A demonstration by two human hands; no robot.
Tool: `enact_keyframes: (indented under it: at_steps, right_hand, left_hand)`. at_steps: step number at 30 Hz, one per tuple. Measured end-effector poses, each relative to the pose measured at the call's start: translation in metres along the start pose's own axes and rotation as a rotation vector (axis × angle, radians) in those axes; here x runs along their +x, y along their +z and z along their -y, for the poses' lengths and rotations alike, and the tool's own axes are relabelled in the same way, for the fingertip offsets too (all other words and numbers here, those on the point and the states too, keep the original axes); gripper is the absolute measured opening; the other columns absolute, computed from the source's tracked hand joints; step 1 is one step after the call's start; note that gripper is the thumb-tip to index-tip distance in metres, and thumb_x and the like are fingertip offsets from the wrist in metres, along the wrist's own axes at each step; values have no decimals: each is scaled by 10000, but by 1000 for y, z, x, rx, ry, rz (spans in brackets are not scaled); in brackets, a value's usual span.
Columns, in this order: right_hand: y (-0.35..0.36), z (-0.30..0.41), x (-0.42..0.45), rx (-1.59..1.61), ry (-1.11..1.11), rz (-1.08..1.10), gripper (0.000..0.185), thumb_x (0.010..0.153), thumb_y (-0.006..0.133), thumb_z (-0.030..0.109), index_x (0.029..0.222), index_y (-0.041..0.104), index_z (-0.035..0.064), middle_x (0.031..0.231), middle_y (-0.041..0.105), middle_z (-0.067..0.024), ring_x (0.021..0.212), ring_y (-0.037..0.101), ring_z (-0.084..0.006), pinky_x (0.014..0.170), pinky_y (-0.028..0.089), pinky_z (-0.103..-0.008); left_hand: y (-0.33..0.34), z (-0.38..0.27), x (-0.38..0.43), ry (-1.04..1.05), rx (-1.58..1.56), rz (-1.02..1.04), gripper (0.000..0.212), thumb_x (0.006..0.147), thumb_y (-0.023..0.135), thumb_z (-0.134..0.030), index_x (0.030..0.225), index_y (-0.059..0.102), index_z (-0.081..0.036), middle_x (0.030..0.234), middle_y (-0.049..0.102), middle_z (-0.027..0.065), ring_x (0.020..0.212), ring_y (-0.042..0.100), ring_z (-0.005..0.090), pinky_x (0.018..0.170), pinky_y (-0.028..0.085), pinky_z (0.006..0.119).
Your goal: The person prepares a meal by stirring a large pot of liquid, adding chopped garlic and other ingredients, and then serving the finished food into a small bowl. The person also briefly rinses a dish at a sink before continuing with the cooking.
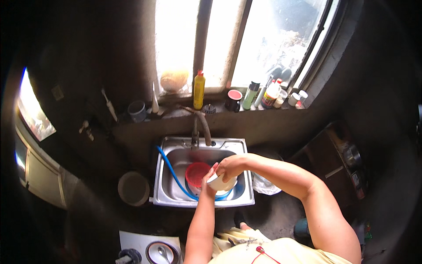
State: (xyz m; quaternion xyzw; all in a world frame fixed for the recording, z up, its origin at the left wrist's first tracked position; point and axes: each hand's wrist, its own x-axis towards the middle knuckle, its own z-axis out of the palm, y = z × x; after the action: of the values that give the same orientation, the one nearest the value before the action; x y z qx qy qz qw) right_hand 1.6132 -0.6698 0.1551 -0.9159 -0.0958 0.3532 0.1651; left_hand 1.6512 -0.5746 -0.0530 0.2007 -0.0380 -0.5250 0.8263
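Over the stainless steel sink (159,184), my two hands hold a white bowl (216,182) tilted on its side. My left hand (209,176) supports it from the left, fingers up along its edge. My right hand (230,166) reaches in from the right and grips the bowl's upper side; whether it also holds a cloth cannot be told. Below and to the left, a red plastic basket (197,174) sits in the basin. A blue hose (171,170) hangs over the left rim into the sink. More pale dishes seem to lie under my hands, partly hidden.
Behind the basin rises a faucet (195,137) with a brown hose (205,127). A yellow bottle (198,90), a dark mug (233,104) and several containers line the windowsill. Left of the sink stands a bucket (133,188); at right lies a white plastic bag (266,184).
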Motion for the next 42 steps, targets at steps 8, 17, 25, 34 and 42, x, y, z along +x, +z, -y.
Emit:
enact_keyframes:
  at_steps: [8,17,25,34,42]
  right_hand:
    - [111,-35,-16,874,9,-403,292,837,643,226,1042,591,25,873,599,26,845,506,-60,789,424,-249]
    - [214,-13,-115,989,12,-616,246,841,636,257,943,581,40,843,559,47,820,482,-44,758,402,-222]
    - [376,-7,-248,1399,102,-1082,240,841,611,133,1029,589,-15,922,595,-4,847,522,-77,775,431,-237]
    - [503,54,-360,552,585,-1253,271,763,647,257,969,648,82,902,652,-117,845,620,-291,745,489,-366]
    - [525,115,-454,495,724,-1382,469,750,676,222,1192,552,125,1171,549,-80,1035,547,-269,923,407,-392]
  left_hand:
    - [-62,-12,12,28,-74,-610,396,831,585,-188,1220,508,-190,1330,386,13,1035,495,173,842,435,299]
    - [-14,-54,-68,287,620,-627,761,606,469,234,1309,406,-51,1280,459,151,1078,525,257,801,494,298]
    - [148,160,-126,-648,936,-341,913,714,663,-516,1402,210,-123,1435,193,210,1310,210,378,1004,184,609]
    - [181,365,-201,-1211,283,-34,465,777,695,-249,1140,489,-45,1042,590,155,906,611,297,858,508,435]
    - [178,426,-216,-1091,668,177,493,732,700,-129,1137,437,-28,1123,502,147,987,572,287,814,532,425]
